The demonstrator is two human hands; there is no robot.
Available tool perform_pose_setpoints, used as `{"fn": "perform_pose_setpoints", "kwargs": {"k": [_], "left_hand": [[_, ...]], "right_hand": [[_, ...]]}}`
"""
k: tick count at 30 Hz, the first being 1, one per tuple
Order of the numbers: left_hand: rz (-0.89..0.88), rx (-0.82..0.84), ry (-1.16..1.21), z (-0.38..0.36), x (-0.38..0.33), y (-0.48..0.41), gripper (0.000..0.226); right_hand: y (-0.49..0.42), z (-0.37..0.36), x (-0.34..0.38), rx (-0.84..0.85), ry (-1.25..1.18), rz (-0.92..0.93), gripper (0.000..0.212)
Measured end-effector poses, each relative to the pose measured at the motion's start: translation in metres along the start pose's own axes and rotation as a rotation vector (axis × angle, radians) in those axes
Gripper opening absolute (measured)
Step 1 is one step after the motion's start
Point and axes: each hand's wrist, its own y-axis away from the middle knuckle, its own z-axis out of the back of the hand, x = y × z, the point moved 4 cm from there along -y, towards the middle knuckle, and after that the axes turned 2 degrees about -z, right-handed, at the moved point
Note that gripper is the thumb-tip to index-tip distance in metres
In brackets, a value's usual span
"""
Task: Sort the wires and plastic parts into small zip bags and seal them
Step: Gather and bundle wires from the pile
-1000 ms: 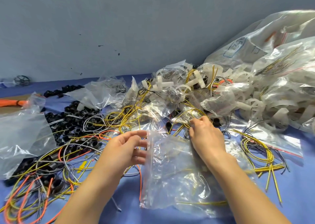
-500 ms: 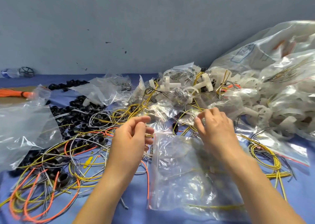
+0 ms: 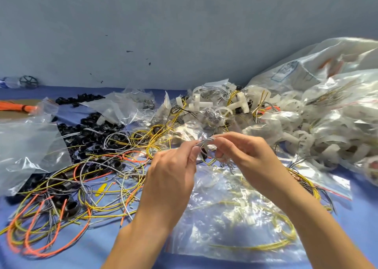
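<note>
Widest of all, a blue surface (image 3: pixel 364 217), matte and cloth-like, crowded almost everywhere. At the right, large cloudy sacks (image 3: pixel 306 78), crinkled and glossy, and in front of them a heap of white plastic parts (image 3: pixel 296 138), stiff, ring-shaped and cross-shaped, some in small bags. At the left, a tangle of loose wires (image 3: pixel 61 207), thin and springy, yellow, orange and grey, mixed with black plastic parts (image 3: pixel 92 129), short and round like sleeves. Directly in front, flat on the surface, a clear zip bag (image 3: pixel 225 217), wrinkled and shiny, with a few yellow wires and pale pieces inside; mouth at the far end covered, impossible to tell whether open or sealed. Above it, left hand (image 3: pixel 173 166) and right hand (image 3: pixel 245 154), half a second ago down at the mouth of this bag, now lifted and close together. Both pinching with curled fingers one small grey wire coil (image 3: pixel 206 141), thin, smooth, wound in a tight loop, in the air just over the far edge of the bag. Probably a new piece picked for sorting, being tidied before going in; sealing not yet done.
</note>
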Motion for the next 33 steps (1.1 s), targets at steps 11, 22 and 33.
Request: {"fn": "perform_pose_setpoints", "kwargs": {"k": [11,22,33], "left_hand": [[0.062,-0.017,-0.033,0.005,0.011,0.0,0.037],[0.191,-0.058,0.053,0.018,0.033,-0.007,0.039],[0.222,0.108,0.721,-0.02,0.002,0.006,0.028]], "right_hand": [[0.011,-0.004,-0.014,0.108,-0.039,-0.132,0.02],[0.013,0.002,-0.017,0.078,0.138,-0.171,0.018],[0.014,-0.029,-0.016,-0.024,-0.469,-0.189,0.027]]}}
